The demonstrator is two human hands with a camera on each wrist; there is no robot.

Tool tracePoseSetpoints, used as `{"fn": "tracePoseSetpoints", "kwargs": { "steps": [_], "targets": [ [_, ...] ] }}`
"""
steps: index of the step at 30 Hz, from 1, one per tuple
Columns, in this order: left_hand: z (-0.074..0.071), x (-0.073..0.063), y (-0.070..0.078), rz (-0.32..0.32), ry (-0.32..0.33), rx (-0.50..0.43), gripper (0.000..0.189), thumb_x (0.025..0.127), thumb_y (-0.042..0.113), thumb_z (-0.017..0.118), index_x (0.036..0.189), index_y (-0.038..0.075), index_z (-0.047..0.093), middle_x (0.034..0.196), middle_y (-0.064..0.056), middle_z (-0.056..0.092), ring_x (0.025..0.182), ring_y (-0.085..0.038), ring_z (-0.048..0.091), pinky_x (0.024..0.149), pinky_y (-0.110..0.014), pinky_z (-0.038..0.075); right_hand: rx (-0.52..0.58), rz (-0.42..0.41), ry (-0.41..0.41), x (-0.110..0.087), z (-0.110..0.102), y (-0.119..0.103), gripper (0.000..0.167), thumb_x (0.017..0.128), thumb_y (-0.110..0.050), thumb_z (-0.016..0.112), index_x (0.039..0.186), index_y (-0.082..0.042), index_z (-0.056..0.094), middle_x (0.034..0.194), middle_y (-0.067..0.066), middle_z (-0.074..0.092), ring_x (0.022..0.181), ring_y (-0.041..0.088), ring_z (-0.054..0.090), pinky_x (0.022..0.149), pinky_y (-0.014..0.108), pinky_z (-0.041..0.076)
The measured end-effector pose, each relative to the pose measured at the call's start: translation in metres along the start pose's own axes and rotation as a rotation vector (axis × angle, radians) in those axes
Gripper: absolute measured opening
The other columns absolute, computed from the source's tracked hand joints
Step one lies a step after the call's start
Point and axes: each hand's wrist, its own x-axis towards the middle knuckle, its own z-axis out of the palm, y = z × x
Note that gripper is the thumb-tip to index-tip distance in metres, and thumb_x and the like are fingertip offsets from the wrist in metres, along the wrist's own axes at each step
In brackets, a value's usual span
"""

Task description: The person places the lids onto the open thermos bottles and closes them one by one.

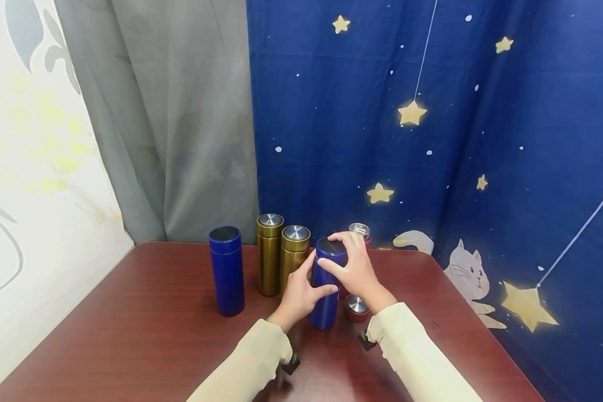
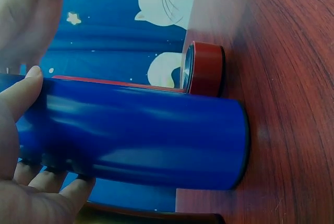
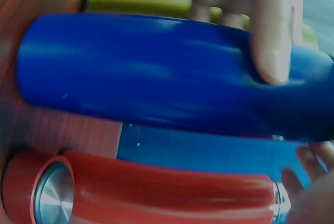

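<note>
A blue thermos [image 1: 324,314] stands upright near the middle of the table, between both hands. My left hand [image 1: 300,293] grips its body, thumb on the near side and fingers round the far side, as the left wrist view also shows. Higher up, my right hand [image 1: 358,271] holds the dark-topped lid [image 1: 330,245] between thumb and fingers. Behind the right hand stands a red thermos [image 3: 172,190] without its lid, its steel neck bare and mostly hidden in the head view. Its red lid [image 1: 357,314] sits on the table in front of it, steel top facing up.
Two gold thermoses, a taller-looking one [image 1: 268,265] and one beside it [image 1: 295,255], stand behind the left hand with lids on. Another blue thermos [image 1: 227,282] stands farther left. The dark red table [image 1: 146,335] ends at grey and blue curtains [image 1: 352,139].
</note>
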Motion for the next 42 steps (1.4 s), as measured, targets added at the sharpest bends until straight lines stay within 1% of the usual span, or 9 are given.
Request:
{"fn": "tracePoseSetpoints", "kwargs": {
  "steps": [3,5,8,12,17,26,31,34,42],
  "targets": [
    [0.0,0.0,-0.001,-0.005,-0.005,-0.001,0.092,0.078,0.022,0.083,0.153,0.014,0.031,0.138,-0.01,0.055,0.117,-0.026,0.06,0.095,-0.041,0.049,0.175,-0.001,-0.122,0.003,-0.007,0.002,0.05,0.087,-0.023,0.069,0.134,-0.014,0.053,0.141,0.009,0.048,0.132,0.028,0.04,0.105,0.058,0.035],
    [-0.001,0.001,-0.002,-0.014,-0.006,0.003,0.092,0.078,0.022,0.084,0.153,0.015,0.031,0.137,-0.008,0.056,0.116,-0.025,0.06,0.095,-0.04,0.049,0.243,-0.007,-0.191,0.006,-0.012,0.003,0.051,0.089,-0.019,0.065,0.138,-0.014,0.052,0.147,0.009,0.045,0.136,0.029,0.037,0.107,0.06,0.029],
    [-0.001,0.001,-0.003,-0.022,-0.009,0.007,0.092,0.078,0.022,0.084,0.153,0.014,0.031,0.136,-0.008,0.057,0.115,-0.025,0.061,0.094,-0.04,0.05,0.275,-0.034,-0.253,0.009,-0.016,0.007,0.049,0.089,-0.016,0.062,0.137,-0.012,0.055,0.146,0.011,0.046,0.137,0.031,0.036,0.108,0.062,0.026],
    [0.001,0.002,-0.004,-0.025,-0.018,0.003,0.092,0.078,0.021,0.084,0.153,0.014,0.031,0.135,-0.008,0.057,0.115,-0.025,0.06,0.094,-0.04,0.05,0.269,-0.06,-0.266,0.01,-0.02,0.012,0.044,0.088,-0.015,0.063,0.131,-0.009,0.061,0.14,0.013,0.052,0.133,0.032,0.042,0.107,0.061,0.029],
    [0.001,0.002,-0.002,-0.003,-0.006,-0.016,0.092,0.077,0.02,0.085,0.152,0.014,0.033,0.133,-0.009,0.059,0.113,-0.024,0.062,0.094,-0.039,0.05,0.178,-0.08,-0.236,0.01,-0.021,0.013,0.045,0.085,-0.02,0.068,0.129,-0.015,0.064,0.132,0.005,0.059,0.127,0.025,0.049,0.104,0.054,0.037],
    [0.001,0.0,-0.001,-0.005,-0.008,-0.003,0.092,0.077,0.022,0.084,0.153,0.013,0.032,0.138,-0.01,0.055,0.117,-0.025,0.059,0.096,-0.039,0.049,0.011,-0.117,-0.159,0.006,-0.018,0.012,0.048,0.084,-0.032,0.074,0.13,-0.022,0.064,0.129,0.003,0.061,0.122,0.024,0.053,0.1,0.053,0.042],
    [0.001,0.0,-0.002,-0.018,-0.012,-0.009,0.093,0.077,0.022,0.084,0.153,0.014,0.031,0.139,-0.008,0.054,0.118,-0.023,0.059,0.096,-0.037,0.048,-0.061,-0.102,-0.125,0.003,-0.015,0.011,0.049,0.084,-0.036,0.075,0.13,-0.023,0.064,0.127,0.004,0.061,0.121,0.025,0.052,0.1,0.053,0.041],
    [0.001,0.0,-0.003,-0.005,-0.006,-0.006,0.091,0.077,0.022,0.084,0.152,0.013,0.032,0.138,-0.009,0.055,0.117,-0.025,0.06,0.096,-0.039,0.049,-0.082,-0.08,-0.095,0.0,-0.013,0.009,0.049,0.084,-0.036,0.075,0.13,-0.024,0.064,0.125,0.004,0.061,0.12,0.026,0.051,0.099,0.055,0.042],
    [0.001,-0.001,0.0,0.0,0.01,-0.015,0.091,0.077,0.017,0.084,0.152,0.014,0.033,0.137,-0.01,0.056,0.116,-0.027,0.06,0.095,-0.041,0.049,-0.141,-0.135,0.116,-0.004,0.003,0.005,0.053,0.074,-0.037,0.084,0.121,-0.018,0.069,0.11,0.009,0.063,0.108,0.028,0.053,0.093,0.051,0.044]
  ]
}}
